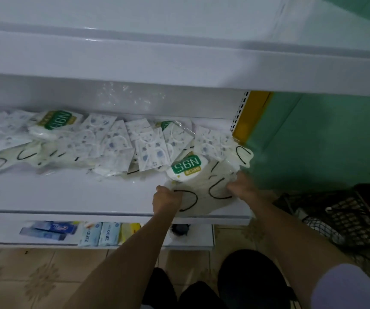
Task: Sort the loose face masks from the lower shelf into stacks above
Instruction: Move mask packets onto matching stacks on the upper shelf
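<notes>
Both hands are on one bundle of cream masks [204,194] at the front R corner of the lower shelf [68,192]. L hand [165,200] has its fingers curled over the bundle's near-left edge, knuckles up. R hand [241,186] grips the right side, fingers tucked into the crinkly clear wrap. The bundle is soft and pale cream w/ thin black ear loops showing as U-shaped curves. Its near edge hangs past the shelf lip. An N95 pack [186,168], rounded, white w/ a green label, lies on the bundle's far side, touching it.

Other masks sit in a ragged band along the back of the same shelf. The printed masks [148,150] are flat white rectangles w/ small blue-grey motifs and white loops, overlapping in glossy sleeves. Loose cream masks [23,157] w/ black loops lie at far left. A second N95 pack [54,123] rests on top of the pile, left of centre.

The shelf is smooth white metal, as is the upper shelf [179,63], which is blurred.

Below, a bottom shelf [1,235] holds pale blue "ZERO" boxes [99,234] and dark blue cartons [48,229]. To the R are a perforated upright [239,112], a green wall [324,141] and a black wire basket [353,219] on the tiled floor [34,275].
</notes>
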`<move>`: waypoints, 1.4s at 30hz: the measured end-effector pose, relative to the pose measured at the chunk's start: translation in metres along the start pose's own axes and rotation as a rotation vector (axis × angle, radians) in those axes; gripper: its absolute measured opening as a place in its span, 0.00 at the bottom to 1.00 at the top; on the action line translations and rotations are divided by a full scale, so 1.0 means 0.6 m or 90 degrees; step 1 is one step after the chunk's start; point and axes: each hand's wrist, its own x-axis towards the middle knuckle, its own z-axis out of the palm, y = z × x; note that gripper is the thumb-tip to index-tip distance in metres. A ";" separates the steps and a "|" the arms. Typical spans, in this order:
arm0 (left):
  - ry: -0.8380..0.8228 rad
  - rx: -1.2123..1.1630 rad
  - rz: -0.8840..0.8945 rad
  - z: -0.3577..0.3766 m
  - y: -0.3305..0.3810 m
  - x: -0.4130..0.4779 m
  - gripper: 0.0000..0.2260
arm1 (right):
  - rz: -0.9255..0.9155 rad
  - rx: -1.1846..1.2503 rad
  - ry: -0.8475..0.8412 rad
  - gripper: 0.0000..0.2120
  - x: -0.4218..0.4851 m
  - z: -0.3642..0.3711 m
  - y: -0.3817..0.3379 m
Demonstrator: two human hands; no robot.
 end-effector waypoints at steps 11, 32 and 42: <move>0.008 -0.134 0.023 -0.008 -0.017 0.002 0.09 | -0.175 -0.102 0.050 0.04 0.028 -0.002 -0.022; 0.059 -0.284 0.189 -0.100 0.003 -0.019 0.15 | -0.062 0.277 0.048 0.14 -0.076 0.019 -0.044; 0.190 -0.278 0.236 -0.050 -0.045 0.003 0.19 | -0.069 0.299 0.114 0.11 -0.081 0.051 -0.038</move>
